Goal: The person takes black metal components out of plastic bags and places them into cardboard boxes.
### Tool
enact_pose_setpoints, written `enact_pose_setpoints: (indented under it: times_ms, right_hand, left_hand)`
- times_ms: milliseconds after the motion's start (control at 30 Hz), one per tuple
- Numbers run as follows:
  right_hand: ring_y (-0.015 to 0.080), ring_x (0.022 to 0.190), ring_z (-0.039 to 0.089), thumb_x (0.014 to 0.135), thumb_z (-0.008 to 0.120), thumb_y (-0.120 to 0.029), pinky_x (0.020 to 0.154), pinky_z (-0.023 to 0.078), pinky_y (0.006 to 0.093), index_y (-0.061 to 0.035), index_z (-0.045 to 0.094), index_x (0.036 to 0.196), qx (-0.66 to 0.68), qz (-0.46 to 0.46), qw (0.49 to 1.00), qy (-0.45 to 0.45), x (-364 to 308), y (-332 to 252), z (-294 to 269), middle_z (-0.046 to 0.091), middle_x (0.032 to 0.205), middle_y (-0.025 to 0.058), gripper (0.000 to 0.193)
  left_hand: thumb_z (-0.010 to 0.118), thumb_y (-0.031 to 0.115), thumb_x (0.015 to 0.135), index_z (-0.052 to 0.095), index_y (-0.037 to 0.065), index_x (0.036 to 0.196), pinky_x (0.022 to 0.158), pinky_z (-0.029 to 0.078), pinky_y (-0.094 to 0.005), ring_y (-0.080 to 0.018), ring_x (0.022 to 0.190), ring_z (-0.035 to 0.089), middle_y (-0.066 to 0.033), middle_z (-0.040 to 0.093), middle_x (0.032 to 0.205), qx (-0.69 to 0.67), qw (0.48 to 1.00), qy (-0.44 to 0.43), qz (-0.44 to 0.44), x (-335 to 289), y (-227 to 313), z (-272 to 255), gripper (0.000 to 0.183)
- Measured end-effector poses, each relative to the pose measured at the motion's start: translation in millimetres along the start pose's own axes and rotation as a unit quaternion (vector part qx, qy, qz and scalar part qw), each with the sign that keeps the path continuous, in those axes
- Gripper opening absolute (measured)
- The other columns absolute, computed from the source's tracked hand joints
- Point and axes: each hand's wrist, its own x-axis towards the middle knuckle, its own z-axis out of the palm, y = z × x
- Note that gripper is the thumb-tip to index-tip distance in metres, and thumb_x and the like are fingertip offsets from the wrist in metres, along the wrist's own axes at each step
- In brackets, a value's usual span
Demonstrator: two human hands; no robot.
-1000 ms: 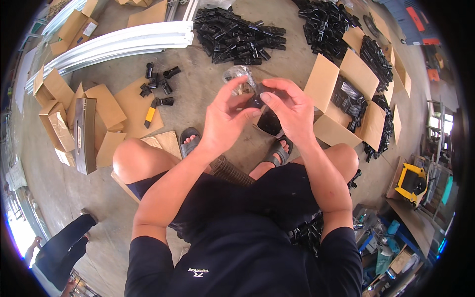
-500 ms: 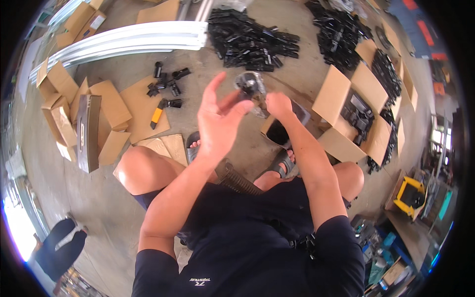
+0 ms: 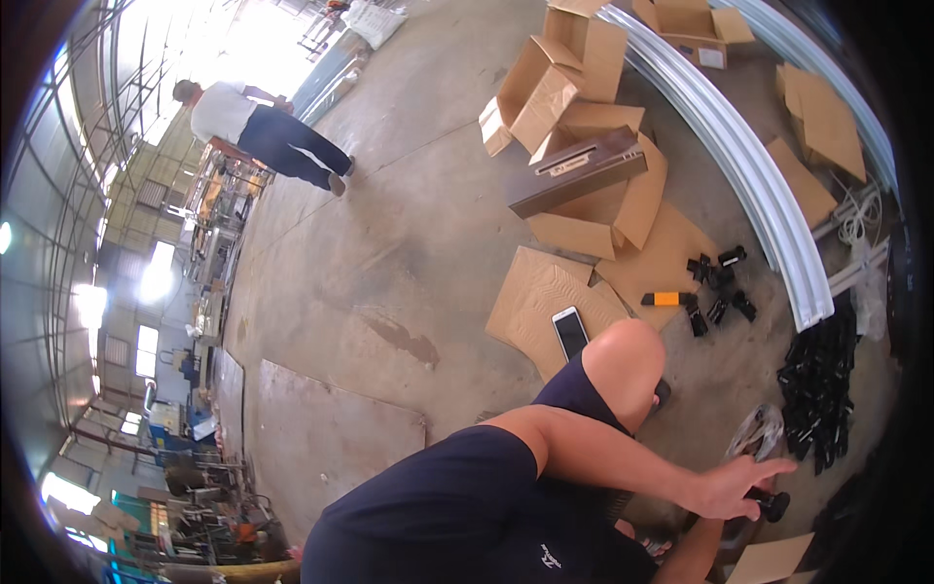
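My left hand [image 3: 732, 489] is at the lower right, closed on a small black part with a round, knob-like end [image 3: 773, 505]. Its forefinger sticks out past the part. Clear plastic wrap [image 3: 758, 434] shows just beyond the fingers; whether it touches the part I cannot tell. My right forearm [image 3: 697, 553] rises from the bottom edge behind the left hand, and its fingers are hidden there. Several loose black parts [image 3: 718, 275] lie on flat cardboard near my left knee, with a yellow-and-black cutter [image 3: 667, 299] beside them.
A phone [image 3: 569, 332] rests on cardboard by my knee. Opened boxes [image 3: 571, 234], one with a long brown case [image 3: 581, 173] across it, stand ahead. Long metal profiles [image 3: 739, 156] and a black parts pile [image 3: 817, 389] are at right. A person [image 3: 268, 131] walks far left.
My view has swung to the left, bringing the walking person, the phone and the workshop side into sight. My hands now appear at the lower right, the left still around the black part.
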Motion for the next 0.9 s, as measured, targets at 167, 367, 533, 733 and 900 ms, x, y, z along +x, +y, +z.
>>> enact_pose_setpoints:
  times_ms: [167, 367, 533, 733, 900]
  right_hand:
    - [0.0238, 0.078, 0.065, 0.101, 0.052, -0.026, 0.07, 0.053, 0.0412, -0.007, 0.072, 0.097, 0.126, 0.034, 0.991, -0.008, 16, 13, 10, 0.067, 0.086, 0.0078, 0.028]
    - [0.0186, 0.072, 0.062, 0.103, 0.052, -0.028, 0.065, 0.051, 0.038, -0.0085, 0.071, 0.099, 0.476, 0.073, 0.876, 0.025, 17, 51, -12, 0.065, 0.08, 0.0034, 0.027]
    - [0.0143, 0.066, 0.059, 0.105, 0.052, -0.029, 0.061, 0.049, 0.0353, -0.0098, 0.069, 0.1, 0.703, 0.054, 0.708, -0.032, -11, 123, -33, 0.062, 0.075, -0.0003, 0.027]
    - [0.0205, 0.065, 0.069, 0.09, 0.073, -0.026, 0.061, 0.056, 0.0381, -0.0036, 0.076, 0.092, 0.148, 0.07, 0.974, 0.157, -101, 154, -89, 0.071, 0.073, 0.0108, 0.022]
    - [0.0389, 0.091, 0.072, 0.088, 0.071, -0.025, 0.081, 0.057, 0.0474, -0.0072, 0.077, 0.095, 0.041, 0.041, 0.993, 0.106, -145, 123, -72, 0.075, 0.091, 0.0186, 0.02]
  left_hand:
    - [0.08, 0.002, 0.076, 0.031, 0.009, 0.157, 0.095, 0.045, -0.0444, -0.0375, 0.099, 0.058, -0.0193, 0.069, 0.108, 0.014, 1.0, 0.0, -0.002, -3, 1, 3, 0.095]
    - [0.079, 0.002, 0.074, 0.033, 0.01, 0.156, 0.09, 0.052, -0.0476, -0.04, 0.106, 0.064, -0.0229, 0.066, 0.127, 0.016, 0.999, -0.034, 0.0, 1, 17, -7, 0.094]
    - [0.072, 0.018, 0.083, 0.053, 0.005, 0.142, 0.102, 0.054, -0.0421, -0.0355, 0.124, 0.063, -0.023, 0.051, 0.149, 0.202, 0.968, 0.096, 0.117, 6, 16, -46, 0.063]
    - [0.076, -0.003, 0.088, 0.038, 0.008, 0.155, 0.079, 0.054, -0.0244, -0.0108, 0.093, 0.067, -0.0155, 0.075, 0.113, -0.033, 0.998, 0.044, -0.018, 10, 27, -29, 0.078]
    - [0.08, 0.003, 0.088, 0.04, 0.01, 0.155, 0.082, 0.056, -0.0271, -0.0117, 0.092, 0.07, -0.019, 0.076, 0.112, 0.099, 0.995, 0.022, 0.009, 5, 26, -24, 0.079]
